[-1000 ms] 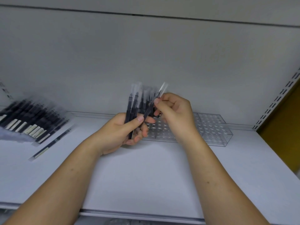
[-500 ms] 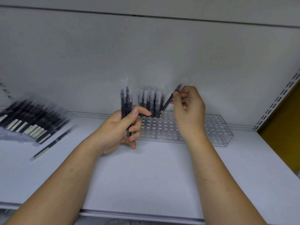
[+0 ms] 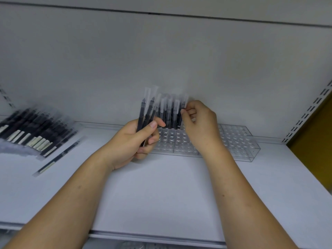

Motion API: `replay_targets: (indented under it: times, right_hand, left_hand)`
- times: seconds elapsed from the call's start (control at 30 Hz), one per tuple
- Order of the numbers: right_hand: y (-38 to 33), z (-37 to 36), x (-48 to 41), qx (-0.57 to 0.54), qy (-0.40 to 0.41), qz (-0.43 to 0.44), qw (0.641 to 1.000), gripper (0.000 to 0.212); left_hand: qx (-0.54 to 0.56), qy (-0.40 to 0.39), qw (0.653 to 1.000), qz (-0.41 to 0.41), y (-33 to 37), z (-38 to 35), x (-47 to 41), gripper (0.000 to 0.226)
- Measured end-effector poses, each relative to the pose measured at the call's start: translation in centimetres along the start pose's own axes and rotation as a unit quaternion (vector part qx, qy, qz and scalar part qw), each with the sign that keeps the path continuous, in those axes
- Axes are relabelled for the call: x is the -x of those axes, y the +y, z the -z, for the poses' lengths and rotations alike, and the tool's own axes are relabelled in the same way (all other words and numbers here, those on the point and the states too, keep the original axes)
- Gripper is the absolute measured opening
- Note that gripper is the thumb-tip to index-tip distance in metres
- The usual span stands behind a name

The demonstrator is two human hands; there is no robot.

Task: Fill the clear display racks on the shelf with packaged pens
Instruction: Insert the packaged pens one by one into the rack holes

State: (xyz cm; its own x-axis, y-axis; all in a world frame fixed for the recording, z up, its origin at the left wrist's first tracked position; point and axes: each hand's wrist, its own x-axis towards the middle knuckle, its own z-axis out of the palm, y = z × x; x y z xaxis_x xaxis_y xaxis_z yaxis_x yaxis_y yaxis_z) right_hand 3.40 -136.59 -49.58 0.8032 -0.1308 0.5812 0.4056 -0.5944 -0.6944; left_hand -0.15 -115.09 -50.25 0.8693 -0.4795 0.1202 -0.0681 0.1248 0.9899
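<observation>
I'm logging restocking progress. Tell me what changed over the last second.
The right hand drew one black plastic-wrapped pen from the bundle of wrapped black pens in the left hand, carried it right, and now pinches it upright at the row's end in the clear plastic rack. Left hand's grip and the pen pile at left are unchanged.

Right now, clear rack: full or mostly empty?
Mostly empty. The clear rack holds one short upright row of pens at its back left; holes in front and right are bare.

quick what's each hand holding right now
Left hand: grips a bundle of packaged pens.
Right hand: pinches a single pen at the clear rack, back row.
</observation>
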Motion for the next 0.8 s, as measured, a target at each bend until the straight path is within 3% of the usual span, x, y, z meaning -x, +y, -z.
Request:
replay_targets:
  times: [0.3, 0.57, 0.8]
  right_hand:
    - [0.0, 0.4, 0.4, 0.059, -0.032, -0.042, 0.997, 0.005]
    - [-1.7, 1.8, 1.4, -0.05, 0.034, -0.032, 0.998, 0.006]
    - [-3.7, 1.4, 2.7, -0.214, -0.15, -0.038, 0.965, 0.008]
  left_hand:
    - [-0.008, 0.02, 1.0, -0.005, 0.1, -0.3, 0.2, 0.03]
    - [-0.038, 0.02, 0.999, -0.003, 0.1, -0.5, 0.2, 0.034]
    - [-0.045, 0.013, 0.999, 0.0, 0.3, -1.0, 0.3, 0.03]
